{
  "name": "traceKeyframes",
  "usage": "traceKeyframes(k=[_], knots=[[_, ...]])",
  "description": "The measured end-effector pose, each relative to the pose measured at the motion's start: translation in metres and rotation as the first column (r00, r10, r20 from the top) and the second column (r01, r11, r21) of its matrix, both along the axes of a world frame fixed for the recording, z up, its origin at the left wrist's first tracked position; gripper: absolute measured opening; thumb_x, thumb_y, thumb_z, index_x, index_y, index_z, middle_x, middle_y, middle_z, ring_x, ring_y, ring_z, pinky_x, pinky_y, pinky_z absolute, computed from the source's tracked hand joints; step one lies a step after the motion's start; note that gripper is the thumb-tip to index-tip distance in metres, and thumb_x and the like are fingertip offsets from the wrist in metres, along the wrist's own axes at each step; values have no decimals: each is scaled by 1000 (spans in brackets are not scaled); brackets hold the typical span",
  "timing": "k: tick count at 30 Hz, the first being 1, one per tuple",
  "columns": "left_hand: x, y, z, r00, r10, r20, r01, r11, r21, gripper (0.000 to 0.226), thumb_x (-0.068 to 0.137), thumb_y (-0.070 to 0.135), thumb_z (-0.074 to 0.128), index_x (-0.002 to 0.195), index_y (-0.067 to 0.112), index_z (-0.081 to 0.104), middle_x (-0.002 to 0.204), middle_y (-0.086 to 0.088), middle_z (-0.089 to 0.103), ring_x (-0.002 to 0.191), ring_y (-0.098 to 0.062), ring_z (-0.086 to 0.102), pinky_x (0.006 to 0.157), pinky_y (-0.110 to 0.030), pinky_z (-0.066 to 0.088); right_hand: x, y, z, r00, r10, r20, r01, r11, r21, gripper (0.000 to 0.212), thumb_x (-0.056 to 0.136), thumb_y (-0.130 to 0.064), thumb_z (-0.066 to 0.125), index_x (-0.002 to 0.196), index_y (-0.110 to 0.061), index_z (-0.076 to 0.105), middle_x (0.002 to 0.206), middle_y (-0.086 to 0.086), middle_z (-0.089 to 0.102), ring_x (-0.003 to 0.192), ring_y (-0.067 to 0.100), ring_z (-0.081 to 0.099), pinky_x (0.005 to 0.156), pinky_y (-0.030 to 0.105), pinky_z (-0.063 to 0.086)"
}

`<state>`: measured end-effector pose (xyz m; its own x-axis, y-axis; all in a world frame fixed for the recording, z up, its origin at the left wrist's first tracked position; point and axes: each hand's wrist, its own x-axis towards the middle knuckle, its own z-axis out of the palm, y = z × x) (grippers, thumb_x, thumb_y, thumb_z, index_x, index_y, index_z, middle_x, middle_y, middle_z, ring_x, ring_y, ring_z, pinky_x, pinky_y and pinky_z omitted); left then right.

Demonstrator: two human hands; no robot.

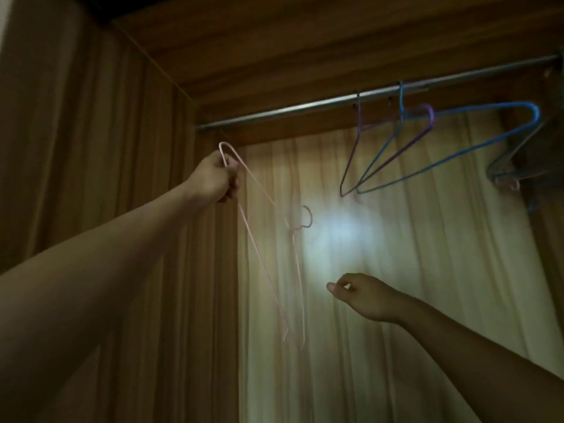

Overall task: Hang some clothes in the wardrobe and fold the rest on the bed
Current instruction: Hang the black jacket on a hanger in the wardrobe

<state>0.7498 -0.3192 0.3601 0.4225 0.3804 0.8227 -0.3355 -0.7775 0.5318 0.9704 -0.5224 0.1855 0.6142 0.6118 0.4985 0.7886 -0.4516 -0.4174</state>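
Grips a pink hanger (263,270) by one corner in the raised left hand (213,178). Holds nothing in the lower right hand (363,297), fingers loosely curled. Farther in the wardrobe (91,117), hooked on the rail (305,109): purple hanger (350,160), blue hanger (534,112).

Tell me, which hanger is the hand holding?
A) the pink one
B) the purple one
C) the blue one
A: the left hand grips the pink hanger by one corner, off the rail, while the blue hanger and the purple hanger hang on the rail with no hand on them.
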Motion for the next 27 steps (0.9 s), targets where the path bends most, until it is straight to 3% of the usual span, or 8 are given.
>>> traceKeyframes(k=[4,9,13,15,17,20,23,27], knots=[[-8,7,-62,968,-201,-149,203,979,1,14,108,22,40,111,16,52,68,2,58,54,-13,51,50,-24,41,-8,20,-46,951,88,-295,-67,995,80,87,92,-76,39,159,-25,21,156,6,43,134,25,51,101,38,46],[-6,9,-131,888,-334,-316,300,942,-151,9,105,23,47,112,18,52,76,-9,66,51,-15,51,45,-23,31,-29,39,-89,706,481,-520,-52,767,639,29,104,-37,52,118,-11,56,85,7,71,70,16,66,64,28,49],[-9,20,-162,927,-18,-374,11,1000,-22,27,94,58,57,105,34,62,92,-8,76,67,-14,67,56,-27,42,-29,33,-120,674,502,-542,-25,749,662,20,105,-24,52,90,-14,61,59,2,49,51,15,46,55,26,38],[-12,26,-170,937,177,-302,-162,984,73,61,89,62,62,136,24,50,112,-13,71,83,-16,68,67,-28,51,-27,28,-130,720,454,-524,-54,791,610,20,103,-19,54,84,-13,61,51,-1,42,45,13,36,46,23,27],[-10,22,-182,853,425,-303,-303,876,374,83,84,71,59,152,32,29,135,-9,59,113,-25,61,93,-43,51,-26,25,-141,775,405,-485,-105,839,533,20,99,-14,57,80,-13,60,48,-6,42,40,7,35,41,21,25],[1,-8,-212,592,564,-575,-65,745,664,75,80,77,45,143,38,45,128,0,66,112,-25,60,96,-45,48,-32,28,-161,843,355,-403,-168,887,430,27,95,-7,64,73,-17,53,56,-5,48,48,6,43,53,24,32],[25,-37,-261,307,447,-840,152,849,507,46,94,53,59,133,29,56,113,1,70,101,-18,64,88,-33,51,-35,29,-182,850,363,-382,-226,906,357,33,86,-3,74,79,-19,46,72,1,53,67,14,51,65,29,38],[52,-48,-324,281,59,-958,175,978,111,23,99,17,58,121,17,62,94,-11,73,71,-21,64,66,-34,54,-28,21,-203,818,410,-404,-323,908,267,37,82,1,75,89,-21,46,68,-2,52,57,4,50,61,20,44]])
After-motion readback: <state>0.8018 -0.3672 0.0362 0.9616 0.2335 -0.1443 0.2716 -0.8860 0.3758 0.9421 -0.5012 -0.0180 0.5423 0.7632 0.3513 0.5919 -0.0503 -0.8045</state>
